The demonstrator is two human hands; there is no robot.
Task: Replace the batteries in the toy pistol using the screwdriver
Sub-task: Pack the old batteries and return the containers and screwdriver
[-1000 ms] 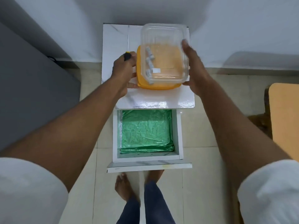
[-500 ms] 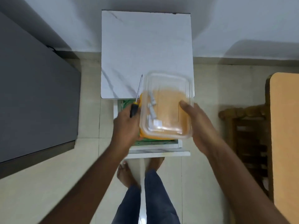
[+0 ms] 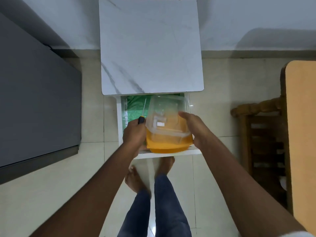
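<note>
both hands (image 3: 135,134) (image 3: 196,129) gripping clear container (image 3: 166,117) | screwdriver (image 3: 142,117) in left | over open drawer (image 3: 119,117), 6 o'clock of tabletop (image 3: 150,48)

My hands are filling most of the open white drawer (image 3: 119,120) with the clear plastic box on its orange lid (image 3: 168,124), so only the green-lined left strip (image 3: 135,106) is sitting free. The white marble-look tabletop (image 3: 150,47) is overhanging the drawer's back, and the brown wooden chair (image 3: 263,142) is crowding the right.
</note>
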